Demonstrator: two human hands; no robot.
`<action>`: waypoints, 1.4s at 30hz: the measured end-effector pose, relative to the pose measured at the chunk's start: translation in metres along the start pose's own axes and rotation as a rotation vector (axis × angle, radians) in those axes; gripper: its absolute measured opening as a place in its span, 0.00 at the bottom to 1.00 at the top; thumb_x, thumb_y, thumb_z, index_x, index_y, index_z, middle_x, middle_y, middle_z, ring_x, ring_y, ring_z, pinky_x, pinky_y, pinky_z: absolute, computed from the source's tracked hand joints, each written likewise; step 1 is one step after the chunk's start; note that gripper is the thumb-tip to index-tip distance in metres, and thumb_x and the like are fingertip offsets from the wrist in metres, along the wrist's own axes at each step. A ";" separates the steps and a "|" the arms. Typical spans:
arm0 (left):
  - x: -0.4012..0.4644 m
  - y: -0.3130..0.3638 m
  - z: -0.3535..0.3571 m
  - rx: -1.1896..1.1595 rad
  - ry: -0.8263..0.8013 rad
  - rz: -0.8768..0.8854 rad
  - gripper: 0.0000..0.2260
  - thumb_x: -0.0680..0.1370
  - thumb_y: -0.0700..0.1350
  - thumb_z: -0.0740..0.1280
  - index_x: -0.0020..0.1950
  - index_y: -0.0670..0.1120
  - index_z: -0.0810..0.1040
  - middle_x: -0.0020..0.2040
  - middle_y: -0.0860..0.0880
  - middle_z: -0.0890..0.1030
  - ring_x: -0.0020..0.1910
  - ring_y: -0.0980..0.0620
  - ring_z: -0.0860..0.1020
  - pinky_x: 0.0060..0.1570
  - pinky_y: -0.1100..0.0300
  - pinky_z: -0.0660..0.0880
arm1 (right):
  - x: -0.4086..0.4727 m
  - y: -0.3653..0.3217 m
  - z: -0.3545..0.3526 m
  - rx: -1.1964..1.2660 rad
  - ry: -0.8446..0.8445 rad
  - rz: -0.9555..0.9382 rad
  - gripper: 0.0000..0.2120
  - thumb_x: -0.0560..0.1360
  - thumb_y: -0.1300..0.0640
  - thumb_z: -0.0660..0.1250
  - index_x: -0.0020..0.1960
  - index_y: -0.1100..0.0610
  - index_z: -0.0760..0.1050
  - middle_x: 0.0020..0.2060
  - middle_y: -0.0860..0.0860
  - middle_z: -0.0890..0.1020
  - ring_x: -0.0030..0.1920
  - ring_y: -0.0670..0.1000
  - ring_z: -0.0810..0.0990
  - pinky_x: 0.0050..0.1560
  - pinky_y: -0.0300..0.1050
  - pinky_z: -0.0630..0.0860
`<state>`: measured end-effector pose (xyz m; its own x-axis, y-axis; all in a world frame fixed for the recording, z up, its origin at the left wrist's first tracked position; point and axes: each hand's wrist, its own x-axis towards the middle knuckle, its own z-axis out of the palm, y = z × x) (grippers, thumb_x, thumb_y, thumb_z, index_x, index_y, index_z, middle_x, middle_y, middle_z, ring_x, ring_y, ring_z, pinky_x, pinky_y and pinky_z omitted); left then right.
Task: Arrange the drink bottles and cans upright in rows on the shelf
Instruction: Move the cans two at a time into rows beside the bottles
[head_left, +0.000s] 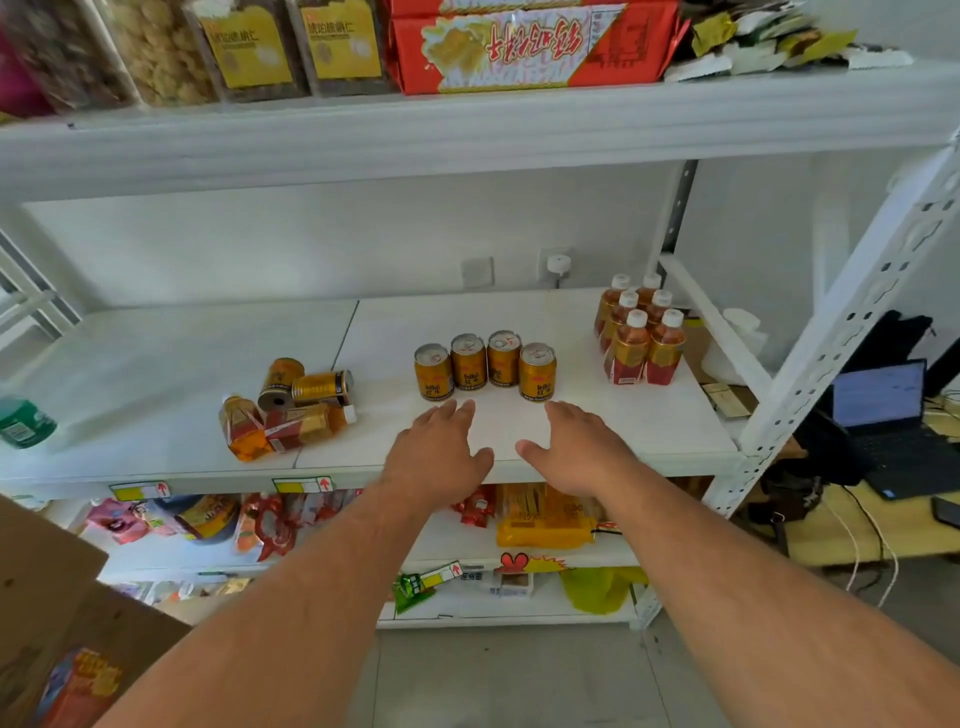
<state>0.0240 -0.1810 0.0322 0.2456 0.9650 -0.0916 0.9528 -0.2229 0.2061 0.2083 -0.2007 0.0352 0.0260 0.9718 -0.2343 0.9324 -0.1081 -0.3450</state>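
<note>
Fingers (457, 410) flat on white shelf (597, 436)

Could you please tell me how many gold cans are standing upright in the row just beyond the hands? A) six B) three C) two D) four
D: four upright cans stand side by side on the shelf, while two more cans lie tipped over to the left.

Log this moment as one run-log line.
left hand open, empty | right hand open, empty | four cans upright in row | six bottles upright | two cans, two bottles lying, unsorted
</note>
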 end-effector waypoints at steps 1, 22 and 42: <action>0.007 -0.007 -0.002 -0.005 0.005 0.012 0.34 0.78 0.61 0.59 0.80 0.50 0.53 0.80 0.48 0.56 0.77 0.46 0.56 0.72 0.46 0.61 | 0.005 -0.004 0.001 0.008 0.005 0.017 0.39 0.80 0.36 0.59 0.82 0.55 0.52 0.81 0.53 0.58 0.79 0.57 0.59 0.75 0.56 0.63; 0.172 -0.032 -0.018 -0.041 -0.049 0.218 0.39 0.74 0.60 0.69 0.79 0.49 0.55 0.77 0.49 0.62 0.74 0.47 0.64 0.68 0.50 0.65 | 0.128 0.000 0.011 0.285 0.131 0.271 0.41 0.68 0.36 0.72 0.74 0.51 0.63 0.67 0.53 0.75 0.65 0.56 0.76 0.64 0.56 0.76; 0.284 -0.003 0.003 -0.031 -0.224 0.235 0.27 0.64 0.61 0.75 0.59 0.56 0.73 0.52 0.55 0.78 0.49 0.51 0.75 0.50 0.56 0.68 | 0.206 0.049 0.019 0.625 0.172 0.160 0.30 0.67 0.51 0.80 0.64 0.52 0.71 0.55 0.49 0.81 0.55 0.50 0.80 0.55 0.45 0.79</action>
<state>0.0913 0.0938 0.0030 0.4945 0.8325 -0.2498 0.8604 -0.4281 0.2766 0.2519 -0.0102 -0.0473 0.2524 0.9476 -0.1958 0.5291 -0.3046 -0.7920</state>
